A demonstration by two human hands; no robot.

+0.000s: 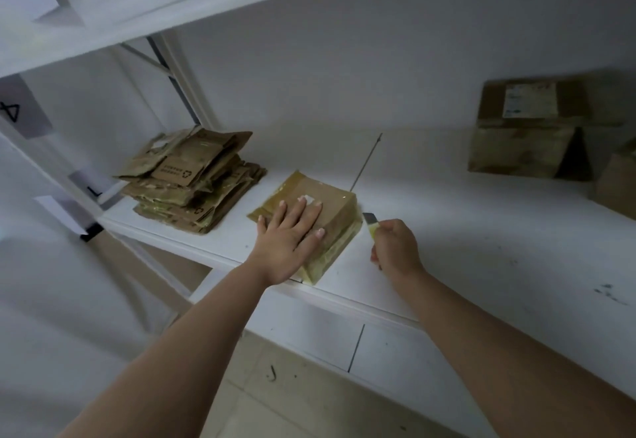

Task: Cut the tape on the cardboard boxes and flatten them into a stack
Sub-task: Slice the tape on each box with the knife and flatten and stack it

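A white shelf board (pixel 447 217) runs along a plain white wall, with another white shelf overhead and a tiled floor below. Near the board's front edge sits a small brown cardboard box wrapped in glossy yellowish tape (pixel 330 203); its near corner reaches almost to the edge. The left hand (pixel 289 231) lies flat on top of the box, fingers straight and spread, pressing down. A small torn white label remnant shows by the fingertips; nothing on it can be read. Just right of the box, the right hand (pixel 395 248) is curled round a yellow-handled utility knife (pixel 372 226), whose grey blade points at the box's right side, close to it.

To the left, a stack of flattened brown cardboard boxes (pixel 189 183) leans unevenly; a printed recycling mark and small illegible print show on the top piece. Open white board lies between stack and box, and more to the right. Far right, a larger brown cardboard box with a white shipping label (pixel 530 127) stands against the wall, its text blurred, and a further brown box (pixel 617 189) sits partly out of frame.
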